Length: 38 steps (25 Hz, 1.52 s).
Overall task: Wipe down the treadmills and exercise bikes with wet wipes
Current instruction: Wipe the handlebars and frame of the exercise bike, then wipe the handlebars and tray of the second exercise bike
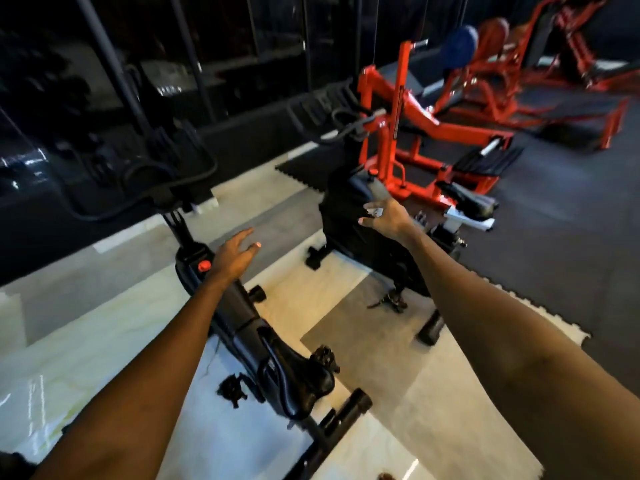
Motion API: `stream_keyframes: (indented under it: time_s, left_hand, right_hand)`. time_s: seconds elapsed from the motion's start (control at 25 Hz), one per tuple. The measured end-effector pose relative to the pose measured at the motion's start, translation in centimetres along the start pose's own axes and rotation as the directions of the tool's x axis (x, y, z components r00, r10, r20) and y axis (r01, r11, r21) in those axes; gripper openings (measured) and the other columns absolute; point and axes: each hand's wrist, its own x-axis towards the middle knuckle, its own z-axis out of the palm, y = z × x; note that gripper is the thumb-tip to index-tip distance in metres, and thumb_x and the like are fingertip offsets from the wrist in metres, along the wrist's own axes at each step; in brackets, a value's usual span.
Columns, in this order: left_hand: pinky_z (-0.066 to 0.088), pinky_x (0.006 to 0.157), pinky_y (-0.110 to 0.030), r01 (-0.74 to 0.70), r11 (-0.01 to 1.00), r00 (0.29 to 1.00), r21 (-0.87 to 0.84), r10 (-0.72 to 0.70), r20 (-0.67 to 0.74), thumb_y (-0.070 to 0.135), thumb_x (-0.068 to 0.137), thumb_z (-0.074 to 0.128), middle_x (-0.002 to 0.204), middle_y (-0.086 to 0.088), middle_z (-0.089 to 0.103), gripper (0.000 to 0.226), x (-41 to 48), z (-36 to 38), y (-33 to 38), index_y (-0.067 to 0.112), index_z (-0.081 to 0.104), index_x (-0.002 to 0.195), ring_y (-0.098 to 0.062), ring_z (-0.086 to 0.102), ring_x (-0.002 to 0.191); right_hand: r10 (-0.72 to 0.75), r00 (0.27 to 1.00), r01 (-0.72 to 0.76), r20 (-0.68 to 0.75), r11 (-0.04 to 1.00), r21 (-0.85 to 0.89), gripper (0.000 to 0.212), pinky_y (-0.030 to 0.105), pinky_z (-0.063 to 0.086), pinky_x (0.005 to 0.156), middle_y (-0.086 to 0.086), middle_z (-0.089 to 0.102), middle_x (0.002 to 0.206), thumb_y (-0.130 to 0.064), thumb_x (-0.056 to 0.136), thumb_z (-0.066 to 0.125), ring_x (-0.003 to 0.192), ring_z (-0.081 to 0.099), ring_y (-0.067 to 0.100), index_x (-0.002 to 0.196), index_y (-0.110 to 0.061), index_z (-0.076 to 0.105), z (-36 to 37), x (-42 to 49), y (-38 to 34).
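A black exercise bike (249,327) stands right below me, its saddle (298,372) near the bottom middle and a red knob (204,265) on its frame. My left hand (237,252) hovers over the frame by that knob, fingers straight and holding nothing. A second black exercise bike (349,209) stands further off to the right. My right hand (384,216) is stretched toward it with fingers spread; something small and pale shows at the fingers, but I cannot tell whether it is a wipe.
Red weight machines (408,133) stand behind the second bike on black rubber matting (554,237). Dark glass panels (156,64) run along the back left. The floor (346,445) under the bikes is pale glossy tile with grey patches.
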Motion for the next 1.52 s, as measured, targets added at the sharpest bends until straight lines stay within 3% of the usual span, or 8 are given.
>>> stream_keyframes:
  time_s: [0.24,0.4,0.6,0.68,0.84,0.92,1.16,1.52]
  left_hand:
    - [0.042,0.112,-0.042,-0.116,0.993,0.988,0.030,0.118,-0.097,0.034,0.097,0.064,0.151,-0.007,0.049,0.053,8.1,-3.5,10.0,0.033,0.049,0.147,-0.027,0.047,0.139]
    - [0.043,0.112,-0.040,-0.176,0.984,0.969,-0.003,0.173,-0.175,0.033,0.097,0.064,0.152,-0.005,0.049,0.054,13.2,-4.3,16.9,0.034,0.048,0.148,-0.025,0.047,0.139]
    - [0.043,0.108,-0.035,-0.185,0.983,0.960,-0.008,0.179,-0.216,0.032,0.097,0.065,0.150,-0.007,0.051,0.053,19.5,-3.5,22.5,0.035,0.049,0.148,-0.024,0.048,0.138]
    - [0.039,0.105,-0.030,-0.177,0.984,0.962,0.005,0.174,-0.209,0.031,0.097,0.064,0.152,-0.007,0.049,0.054,21.7,-3.0,23.5,0.034,0.048,0.148,-0.024,0.046,0.140]
    - [0.037,0.109,-0.032,-0.211,0.977,0.954,0.041,0.215,-0.207,0.030,0.097,0.065,0.153,-0.006,0.048,0.054,28.2,-2.6,25.0,0.034,0.048,0.148,-0.024,0.045,0.141]
    - [0.037,0.112,-0.035,-0.226,0.973,0.949,0.052,0.232,-0.215,0.031,0.097,0.065,0.152,-0.006,0.049,0.055,31.7,-2.4,25.7,0.035,0.047,0.148,-0.024,0.045,0.140]
    - [0.038,0.114,-0.039,-0.219,0.975,0.946,0.043,0.223,-0.236,0.030,0.097,0.066,0.150,-0.009,0.051,0.055,41.7,-0.5,27.2,0.035,0.048,0.148,-0.024,0.047,0.139]
    - [0.037,0.115,-0.040,-0.157,0.986,0.964,0.062,0.167,-0.207,0.029,0.097,0.065,0.153,-0.006,0.048,0.056,57.8,6.3,28.1,0.036,0.046,0.149,-0.024,0.045,0.141]
  right_hand:
    - [-0.132,0.987,0.128,-0.094,0.991,-0.042,0.043,0.011,0.036,0.078,0.010,0.068,0.125,-0.020,0.087,0.076,0.110,0.065,0.020,0.128,-0.009,0.066,-8.8,8.3,-4.4]
    - [-0.203,0.968,0.195,-0.150,0.979,-0.064,0.038,0.012,0.043,0.084,0.006,0.068,0.106,-0.018,0.086,0.076,0.096,0.062,0.016,0.123,-0.010,0.068,-14.2,13.9,-6.3]
    - [-0.223,0.968,0.218,-0.118,0.974,-0.056,0.042,0.001,0.036,0.050,0.015,0.068,0.121,-0.012,0.090,0.072,0.110,0.066,0.027,0.130,-0.004,0.062,-19.6,21.7,-6.7]
    - [-0.243,0.964,0.226,-0.112,0.964,-0.143,0.043,0.003,0.039,0.067,0.013,0.066,0.126,-0.015,0.088,0.073,0.116,0.063,0.026,0.129,-0.006,0.064,-20.3,24.7,-6.2]
    - [-0.317,0.937,0.277,-0.146,0.930,-0.243,0.040,0.032,0.049,0.098,0.013,0.067,0.125,-0.019,0.084,0.074,0.117,0.062,0.030,0.123,-0.011,0.070,-21.1,31.2,-6.2]
    - [-0.336,0.930,0.292,-0.152,0.922,-0.253,0.036,0.038,0.050,0.099,0.012,0.069,0.122,-0.017,0.085,0.072,0.114,0.063,0.030,0.121,-0.010,0.070,-21.4,34.4,-6.6]
    - [-0.327,0.933,0.286,-0.152,0.928,-0.240,0.039,0.024,0.044,0.090,0.006,0.069,0.123,-0.020,0.086,0.071,0.116,0.063,0.024,0.124,-0.014,0.069,-22.6,45.1,-5.8]
    - [-0.364,0.925,0.328,-0.113,0.911,-0.250,0.037,0.029,0.043,0.103,0.013,0.065,0.127,-0.016,0.083,0.071,0.122,0.059,0.027,0.119,-0.008,0.072,-22.4,62.9,-0.2]
